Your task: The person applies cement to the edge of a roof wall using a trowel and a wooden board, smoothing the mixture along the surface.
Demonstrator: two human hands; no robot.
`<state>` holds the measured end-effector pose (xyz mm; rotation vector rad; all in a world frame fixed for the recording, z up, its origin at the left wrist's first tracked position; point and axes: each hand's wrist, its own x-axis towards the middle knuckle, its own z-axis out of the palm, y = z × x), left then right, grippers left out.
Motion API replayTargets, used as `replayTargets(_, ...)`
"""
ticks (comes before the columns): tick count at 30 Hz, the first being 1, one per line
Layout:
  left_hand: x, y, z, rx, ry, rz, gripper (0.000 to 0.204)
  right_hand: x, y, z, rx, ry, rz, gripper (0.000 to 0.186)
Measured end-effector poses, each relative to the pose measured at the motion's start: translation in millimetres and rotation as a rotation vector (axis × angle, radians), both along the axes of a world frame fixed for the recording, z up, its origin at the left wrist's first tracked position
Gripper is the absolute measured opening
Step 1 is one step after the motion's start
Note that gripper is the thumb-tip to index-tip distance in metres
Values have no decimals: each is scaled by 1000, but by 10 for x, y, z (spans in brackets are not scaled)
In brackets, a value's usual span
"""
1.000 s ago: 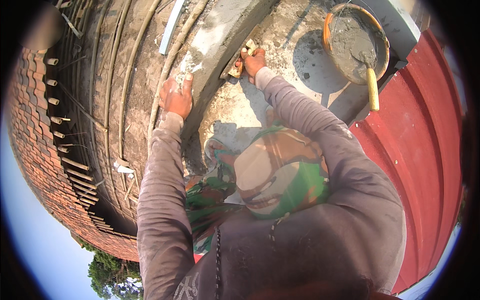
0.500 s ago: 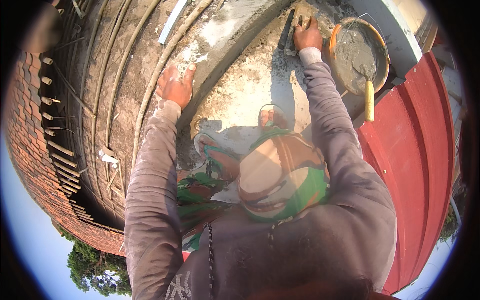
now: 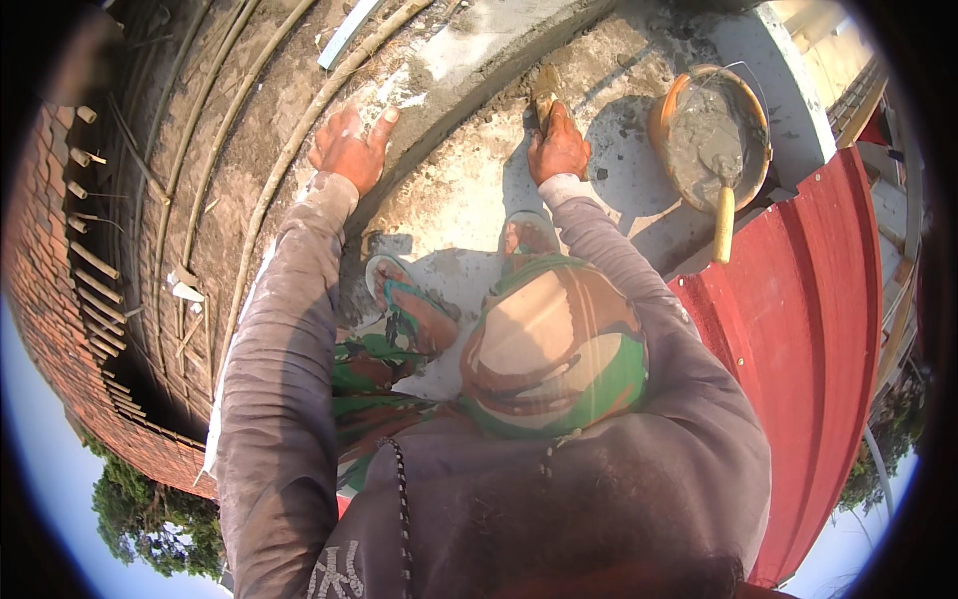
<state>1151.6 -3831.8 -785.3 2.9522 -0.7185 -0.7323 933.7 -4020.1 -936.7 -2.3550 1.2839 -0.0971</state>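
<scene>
My left hand (image 3: 349,152) rests on top of the low plastered wall (image 3: 467,62), thumb apart and fingers lightly bent, holding nothing. My right hand (image 3: 560,152) is over the floor beside the wall's inner face, its fingers round a narrow brown flat tool (image 3: 545,92) that looks like wood; most of it hides under the hand. To the right stands an orange bucket (image 3: 663,130) of wet grey mortar (image 3: 704,125). A trowel with a yellow handle (image 3: 724,225) leans in it, its blade sunk in the mortar.
Long poles (image 3: 261,190) lie beyond the wall on the left, near a tiled roof (image 3: 50,299). A red metal sheet (image 3: 798,329) fills the right side. Behind the bucket runs a pale wall (image 3: 798,85). My sandalled feet (image 3: 527,236) are on the concrete floor.
My right hand has moved left and nearer, away from the bucket and toward the wall, with the brown tool. My left hand stays on the wall top. The view has shifted slightly.
</scene>
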Motion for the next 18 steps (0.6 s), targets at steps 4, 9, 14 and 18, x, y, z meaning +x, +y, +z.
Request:
replayTargets(4,-12,-18,-8,-5,18,-8,93,-199,468,102,140,32,226,67)
replayTargets(9,18,17,26,-4,11,-4,92,-338,391,136,103,-169,-6,57)
replayTargets(14,17,18,-72,-25,-17,-13,91,24,-245,-370,1009,-1005,-694,55)
replayTargets(18,-16,22,-37,-30,5,-33,88,586,32,-503,1086,-957,-679,58)
